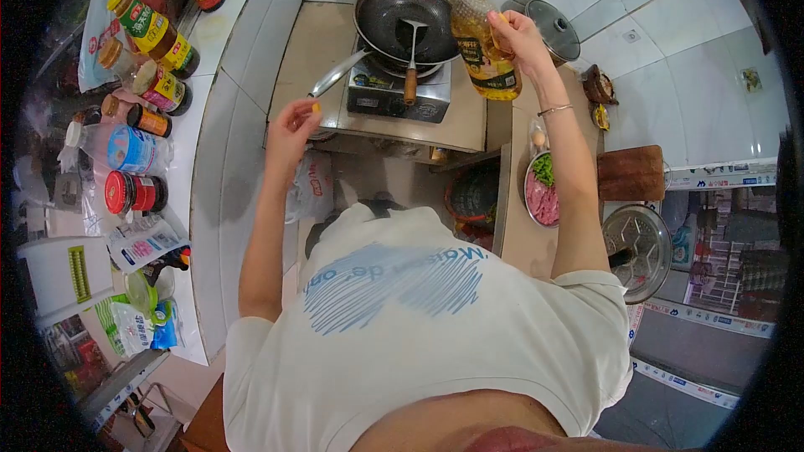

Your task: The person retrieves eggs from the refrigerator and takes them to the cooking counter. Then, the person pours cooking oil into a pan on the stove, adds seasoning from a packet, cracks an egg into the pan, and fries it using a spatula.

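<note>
My right hand [521, 38] is wrapped round a clear bottle of yellow oil [481, 42] with a yellow top, held beside the pan. My left hand [295, 124] is raised just below the end of the metal pan handle [338, 74], fingers curled together; whether anything small is between them is hidden. A dark frying pan [385, 21] sits on a portable stove [398, 94]. Inside it rests a spatula [411, 54], its wooden handle reaching over the rim towards me.
Sauce bottles [151, 29] and jars [134, 192] line the left ledge. At the right are a lidded pot [553, 29], a plate of meat and chopped greens [543, 192], an egg [538, 139], a wooden board [631, 173] and a glass lid [649, 251].
</note>
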`<state>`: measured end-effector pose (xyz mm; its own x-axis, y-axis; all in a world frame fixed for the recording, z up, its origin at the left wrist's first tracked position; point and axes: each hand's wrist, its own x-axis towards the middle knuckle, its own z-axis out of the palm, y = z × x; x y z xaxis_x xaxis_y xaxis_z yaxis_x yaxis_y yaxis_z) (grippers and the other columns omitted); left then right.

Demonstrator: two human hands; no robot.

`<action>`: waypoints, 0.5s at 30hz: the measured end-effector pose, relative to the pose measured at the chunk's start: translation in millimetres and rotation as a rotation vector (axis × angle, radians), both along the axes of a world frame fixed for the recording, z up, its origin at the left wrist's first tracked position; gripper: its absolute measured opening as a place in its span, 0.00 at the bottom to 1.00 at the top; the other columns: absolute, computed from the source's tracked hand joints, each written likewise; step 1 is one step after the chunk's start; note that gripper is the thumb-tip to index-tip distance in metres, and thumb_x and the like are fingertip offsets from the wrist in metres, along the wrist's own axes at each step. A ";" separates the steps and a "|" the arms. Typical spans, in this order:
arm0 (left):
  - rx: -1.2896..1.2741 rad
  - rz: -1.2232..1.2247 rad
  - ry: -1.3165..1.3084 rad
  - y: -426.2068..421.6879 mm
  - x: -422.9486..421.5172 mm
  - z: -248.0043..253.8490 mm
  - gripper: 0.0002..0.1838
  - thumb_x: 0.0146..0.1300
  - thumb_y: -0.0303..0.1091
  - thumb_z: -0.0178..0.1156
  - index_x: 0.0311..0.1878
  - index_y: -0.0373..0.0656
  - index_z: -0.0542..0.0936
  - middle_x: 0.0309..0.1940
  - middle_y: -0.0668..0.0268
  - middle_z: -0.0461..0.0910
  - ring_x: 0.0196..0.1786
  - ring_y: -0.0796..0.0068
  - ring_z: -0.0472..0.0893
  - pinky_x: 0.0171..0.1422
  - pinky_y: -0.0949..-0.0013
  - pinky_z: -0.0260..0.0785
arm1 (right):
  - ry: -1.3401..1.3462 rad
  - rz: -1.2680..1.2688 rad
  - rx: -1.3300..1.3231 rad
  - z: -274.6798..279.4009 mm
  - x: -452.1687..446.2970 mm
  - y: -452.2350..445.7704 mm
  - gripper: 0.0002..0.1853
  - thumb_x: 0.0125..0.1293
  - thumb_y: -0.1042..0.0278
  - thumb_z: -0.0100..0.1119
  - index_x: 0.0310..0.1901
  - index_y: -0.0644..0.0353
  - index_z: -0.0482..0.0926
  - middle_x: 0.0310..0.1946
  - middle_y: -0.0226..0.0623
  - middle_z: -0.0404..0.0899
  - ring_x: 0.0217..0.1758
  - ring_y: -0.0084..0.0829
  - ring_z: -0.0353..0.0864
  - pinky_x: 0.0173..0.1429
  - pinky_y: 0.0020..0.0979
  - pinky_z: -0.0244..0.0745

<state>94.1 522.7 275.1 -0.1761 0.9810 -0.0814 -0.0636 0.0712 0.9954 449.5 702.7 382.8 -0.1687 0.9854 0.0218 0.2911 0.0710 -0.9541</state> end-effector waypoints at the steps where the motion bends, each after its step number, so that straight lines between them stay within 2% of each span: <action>1: 0.000 0.002 0.000 8.0 1.6 2.9 0.14 0.57 0.28 0.61 0.47 0.38 0.75 0.40 0.66 0.78 0.42 0.80 0.75 0.49 0.76 0.67 | -0.020 0.018 -0.015 1.4 -0.5 -1.6 0.16 0.62 0.55 0.59 0.24 0.54 0.69 0.19 0.16 0.62 0.21 0.10 0.56 0.24 0.18 0.50; 5: 0.223 -0.043 0.022 54.4 21.7 50.8 0.14 0.58 0.31 0.61 0.47 0.40 0.76 0.41 0.67 0.78 0.44 0.79 0.76 0.51 0.76 0.66 | 0.001 0.044 -0.048 -3.2 -5.8 -3.3 0.15 0.62 0.56 0.59 0.24 0.54 0.69 0.19 0.16 0.62 0.21 0.10 0.56 0.24 0.17 0.52; 7: 0.328 -0.096 0.020 84.7 34.5 71.0 0.14 0.58 0.31 0.61 0.47 0.40 0.76 0.40 0.68 0.78 0.43 0.80 0.76 0.51 0.76 0.67 | 0.038 0.068 -0.006 -0.2 -15.5 -13.5 0.16 0.60 0.54 0.60 0.27 0.58 0.72 0.20 0.19 0.66 0.22 0.11 0.59 0.25 0.18 0.55; 9: 0.378 -0.111 0.013 105.6 50.0 91.3 0.13 0.57 0.30 0.62 0.46 0.41 0.77 0.38 0.67 0.79 0.42 0.80 0.76 0.49 0.76 0.67 | 0.029 0.136 -0.018 3.5 -22.4 -22.5 0.14 0.63 0.58 0.58 0.25 0.55 0.68 0.18 0.17 0.62 0.20 0.11 0.55 0.23 0.19 0.50; 12: 0.446 -0.142 0.000 126.6 62.9 104.1 0.12 0.56 0.30 0.63 0.44 0.41 0.78 0.36 0.67 0.79 0.40 0.81 0.76 0.46 0.77 0.68 | 0.100 0.236 -0.017 2.6 -37.2 -33.4 0.16 0.62 0.58 0.58 0.24 0.54 0.66 0.17 0.16 0.61 0.20 0.10 0.55 0.23 0.18 0.49; 15: 0.443 -0.150 0.034 127.3 65.5 112.8 0.11 0.55 0.29 0.63 0.43 0.41 0.80 0.36 0.67 0.80 0.40 0.82 0.76 0.45 0.78 0.68 | 0.049 0.291 -0.007 -4.4 -47.0 -36.2 0.16 0.63 0.60 0.58 0.23 0.54 0.65 0.18 0.16 0.61 0.21 0.10 0.55 0.23 0.17 0.49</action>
<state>159.6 650.0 387.9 -0.0250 0.9347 0.3546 -0.0522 -0.3555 0.9332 402.4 666.5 378.4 -0.4436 0.8957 0.0307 0.2129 0.1386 -0.9672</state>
